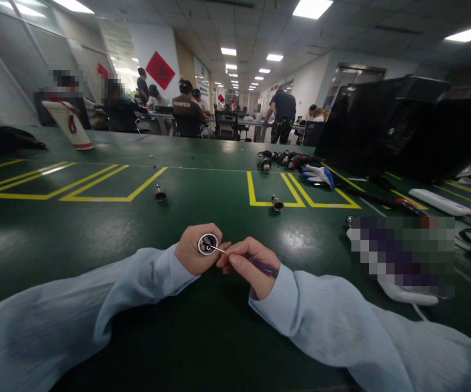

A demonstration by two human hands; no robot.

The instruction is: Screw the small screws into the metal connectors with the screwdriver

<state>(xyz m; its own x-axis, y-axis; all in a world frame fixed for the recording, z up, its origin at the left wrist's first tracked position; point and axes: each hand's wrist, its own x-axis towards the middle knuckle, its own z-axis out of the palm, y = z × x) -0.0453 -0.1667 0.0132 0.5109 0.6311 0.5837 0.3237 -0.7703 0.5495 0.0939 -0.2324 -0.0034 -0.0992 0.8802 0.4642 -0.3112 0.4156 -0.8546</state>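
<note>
My left hand (190,251) is wrapped round a small cylindrical connector (202,243), its round open end with a pale rim turned up toward me. Dark inner parts show inside that rim. Between the fingers of my right hand (255,260) is a screwdriver (265,267) with a purple see-through handle. Its thin shaft points left, and the tip reaches into the connector's open end; exactly what it touches is too small to tell. Farther off on the table lie two metal connector shells, a left one (160,193) and a right one (277,203).
Yellow tape marks the green table (109,223). Cables with metal plugs (276,158) and a blue-and-white item (318,175) lie at the back right, near black equipment (382,125). A blurred white-edged device (407,294) is right; a paper cup (70,126) leans left. People work beyond.
</note>
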